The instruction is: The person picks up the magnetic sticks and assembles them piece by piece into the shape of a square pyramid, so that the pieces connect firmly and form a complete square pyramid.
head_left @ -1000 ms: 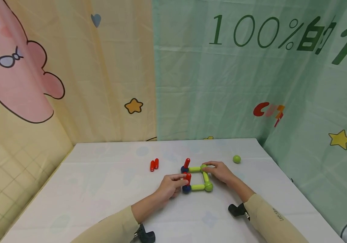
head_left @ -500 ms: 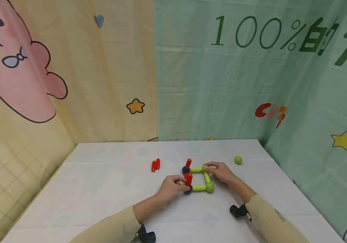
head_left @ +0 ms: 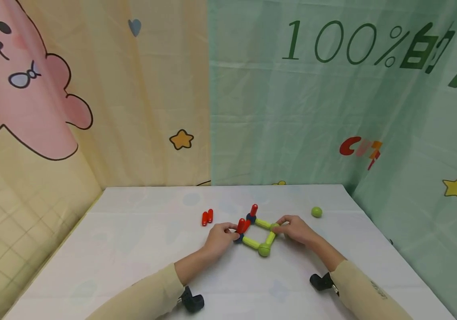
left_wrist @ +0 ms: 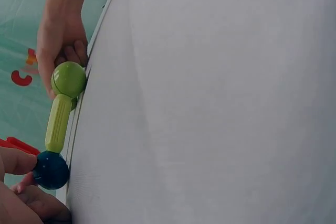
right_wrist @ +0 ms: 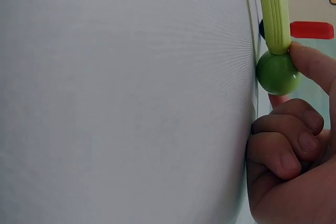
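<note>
A four-sided frame of balls and rods lies between the hands. My left hand (head_left: 219, 240) pinches its near-left dark blue ball (left_wrist: 51, 170); in the head view a red rod (head_left: 241, 225) rises from that ball. Another red rod joins it to the far blue ball (head_left: 251, 218), which carries an upright red rod (head_left: 254, 210). Yellow-green rods (head_left: 251, 242) form the other sides. With thumb and finger my right hand (head_left: 298, 230) pinches the far-right green ball (right_wrist: 278, 73), its other fingers curled. The near green ball (head_left: 264, 250) is untouched.
Two loose red rods (head_left: 204, 218) lie beyond the left hand, and a loose green ball (head_left: 316, 212) sits at the far right of the white table (head_left: 132, 249). Printed curtains hang behind. Each wrist wears a black device (head_left: 192, 300).
The frame has turned, its near side swinging left and its far side right. My left hand has moved slightly left and away with the near blue ball; my right hand stays on its ball.
</note>
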Motion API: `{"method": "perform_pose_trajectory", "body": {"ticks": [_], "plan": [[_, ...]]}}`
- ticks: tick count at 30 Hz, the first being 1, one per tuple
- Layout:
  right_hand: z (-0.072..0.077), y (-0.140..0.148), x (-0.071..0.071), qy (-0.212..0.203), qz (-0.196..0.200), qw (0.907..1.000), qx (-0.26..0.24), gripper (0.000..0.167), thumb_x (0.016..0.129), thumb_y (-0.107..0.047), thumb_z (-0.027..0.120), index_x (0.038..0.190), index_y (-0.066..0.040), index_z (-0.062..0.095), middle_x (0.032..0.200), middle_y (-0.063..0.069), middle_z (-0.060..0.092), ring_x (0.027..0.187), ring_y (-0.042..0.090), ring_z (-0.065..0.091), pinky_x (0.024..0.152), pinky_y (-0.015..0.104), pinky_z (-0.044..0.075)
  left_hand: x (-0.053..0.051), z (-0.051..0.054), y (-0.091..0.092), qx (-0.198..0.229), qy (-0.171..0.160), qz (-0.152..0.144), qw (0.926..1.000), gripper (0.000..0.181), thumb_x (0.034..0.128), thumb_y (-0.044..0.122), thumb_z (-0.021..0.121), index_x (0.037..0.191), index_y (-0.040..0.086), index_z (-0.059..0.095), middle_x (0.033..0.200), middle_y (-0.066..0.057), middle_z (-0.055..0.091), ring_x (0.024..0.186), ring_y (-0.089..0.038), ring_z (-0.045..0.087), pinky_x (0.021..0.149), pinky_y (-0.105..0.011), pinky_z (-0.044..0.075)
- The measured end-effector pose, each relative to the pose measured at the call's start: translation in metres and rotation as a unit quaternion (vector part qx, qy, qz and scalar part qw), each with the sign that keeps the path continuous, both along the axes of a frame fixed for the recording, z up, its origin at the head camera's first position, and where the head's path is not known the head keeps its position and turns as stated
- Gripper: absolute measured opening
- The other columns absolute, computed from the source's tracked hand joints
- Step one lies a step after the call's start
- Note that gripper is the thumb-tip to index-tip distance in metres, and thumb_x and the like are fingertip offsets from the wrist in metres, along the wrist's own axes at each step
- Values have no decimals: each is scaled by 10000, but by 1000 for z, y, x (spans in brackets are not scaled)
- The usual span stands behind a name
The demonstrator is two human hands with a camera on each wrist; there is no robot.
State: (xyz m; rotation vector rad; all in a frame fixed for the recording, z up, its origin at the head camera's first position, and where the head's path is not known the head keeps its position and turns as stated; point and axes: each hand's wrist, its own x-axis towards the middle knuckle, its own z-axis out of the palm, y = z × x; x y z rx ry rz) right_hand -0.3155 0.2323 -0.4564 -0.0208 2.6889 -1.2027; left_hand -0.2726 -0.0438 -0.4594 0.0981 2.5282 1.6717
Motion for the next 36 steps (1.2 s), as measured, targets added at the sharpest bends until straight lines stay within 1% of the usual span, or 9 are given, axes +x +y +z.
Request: {"method": "perform_pose_trajectory", "body": {"ticks": [5,9,18,24,27,29,31,33,36], "plan": [[4,0,12,-110,-9,9999,60,365,815,-404,807,982,-106,677,832,38,495,761,192,430,638,315,336,-11,3,-1,-19,-29,197,9998,291,937,139,686,1224,101,723,858,-66,531,774,-200,484,599,-258,364],[6,-4,23,-167,6,9998,48,353,801,-369,828,914,-95,636,772,29,455,733,191,421,620,313,321,-18,4,-2,-11,-27,257,9997,285,947,142,676,1226,107,723,877,-75,534,784,-204,484,608,-257,370],[14,-20,44,-336,-2,9991,274,386,780,-378,847,839,-101,584,665,2,425,650,173,410,582,289,304,-33,4,-2,73,-31,105,9999,290,959,105,631,1233,84,721,1042,-92,638,884,-212,517,688,-245,431],[17,-24,53,-418,26,9979,504,414,775,-435,841,830,-110,590,682,3,443,648,173,423,578,292,307,-43,0,-1,314,-198,65,9993,283,959,103,632,1224,101,731,1052,-85,628,861,-201,488,651,-256,383],[19,-20,50,-424,12,9977,522,403,811,-474,802,864,-121,617,673,4,434,613,170,396,557,292,291,-45,-1,-1,442,-290,-21,9986,286,962,111,632,1232,111,728,1027,-85,605,854,-195,482,637,-259,366],[19,-17,44,-397,-62,9987,328,376,857,-472,761,925,-122,640,642,1,417,570,162,363,534,285,283,-46,-2,-1,476,-312,-60,9984,287,965,117,631,1235,117,727,1027,-85,600,857,-198,482,636,-260,363],[17,-16,35,-361,-171,9992,16,355,897,-454,726,1020,-128,657,618,-1,395,539,160,328,515,281,277,-46,-2,-2,478,-318,-57,9983,288,964,116,631,1236,121,726,1028,-88,595,863,-199,482,636,-261,362],[14,-16,24,-277,-222,9991,-218,372,917,-423,712,1140,-130,659,647,-5,432,565,152,361,524,271,308,-46,-3,-2,450,-293,-32,9985,284,963,113,632,1230,120,728,1028,-84,596,863,-198,484,631,-257,364],[9,-18,10,-272,-221,9986,-388,468,911,-399,720,1307,-169,626,709,5,464,606,164,398,536,272,325,-45,-4,-2,451,-308,7,9985,281,961,119,633,1224,123,732,1009,-84,589,839,-198,480,612,-253,356]]}}
